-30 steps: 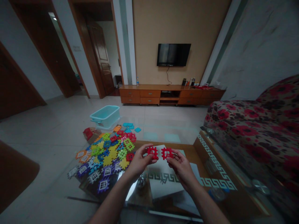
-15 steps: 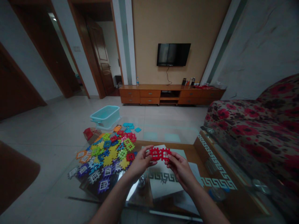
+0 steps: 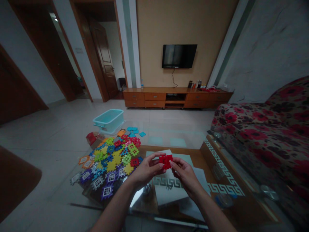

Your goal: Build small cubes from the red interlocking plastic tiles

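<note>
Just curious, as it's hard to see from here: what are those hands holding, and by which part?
Red interlocking pieces, pinched at their edges between the fingertips of the left hand and the right hand.

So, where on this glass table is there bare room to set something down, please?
Bare glass lies beyond the papers, right of the teal pieces. The left side is crowded with plastic pieces; the hands are over the papers.

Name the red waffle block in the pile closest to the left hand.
It's the red plastic waffle block at the right edge of the pile, beside the left hand; the other red blocks lie farther back.
</note>
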`<state>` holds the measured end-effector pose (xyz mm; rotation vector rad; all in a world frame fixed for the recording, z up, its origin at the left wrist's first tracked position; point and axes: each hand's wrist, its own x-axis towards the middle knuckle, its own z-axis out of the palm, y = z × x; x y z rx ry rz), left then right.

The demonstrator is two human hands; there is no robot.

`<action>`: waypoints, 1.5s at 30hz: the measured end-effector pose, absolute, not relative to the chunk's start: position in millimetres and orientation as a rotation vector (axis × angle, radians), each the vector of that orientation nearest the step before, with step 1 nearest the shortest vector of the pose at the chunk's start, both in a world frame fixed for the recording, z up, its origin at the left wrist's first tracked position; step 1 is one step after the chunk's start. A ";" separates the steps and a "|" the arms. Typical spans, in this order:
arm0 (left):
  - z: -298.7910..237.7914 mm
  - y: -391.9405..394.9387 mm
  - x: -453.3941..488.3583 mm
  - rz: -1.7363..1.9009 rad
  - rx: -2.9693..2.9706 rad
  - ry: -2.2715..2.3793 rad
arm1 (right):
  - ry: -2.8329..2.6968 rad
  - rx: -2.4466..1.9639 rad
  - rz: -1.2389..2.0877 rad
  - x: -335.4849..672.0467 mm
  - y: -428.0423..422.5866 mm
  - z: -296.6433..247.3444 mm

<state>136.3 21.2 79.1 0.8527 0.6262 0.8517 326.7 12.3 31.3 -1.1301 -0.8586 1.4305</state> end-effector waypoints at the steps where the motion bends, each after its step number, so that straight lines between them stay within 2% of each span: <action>1: 79.1 21.1 135.7 0.843 0.860 0.619 | -0.875 -1.126 1.433 326.5 12.1 31.5; 32: 70.3 22.2 137.3 0.805 0.951 0.644 | -1.002 -1.143 1.387 320.8 5.8 41.5; 37: 65.1 24.2 137.8 0.759 0.872 0.739 | -1.131 -1.160 1.242 322.0 7.0 38.6; 45: 62.0 26.7 138.5 0.723 0.756 0.875 | -1.657 -1.141 0.860 327.2 -3.1 49.3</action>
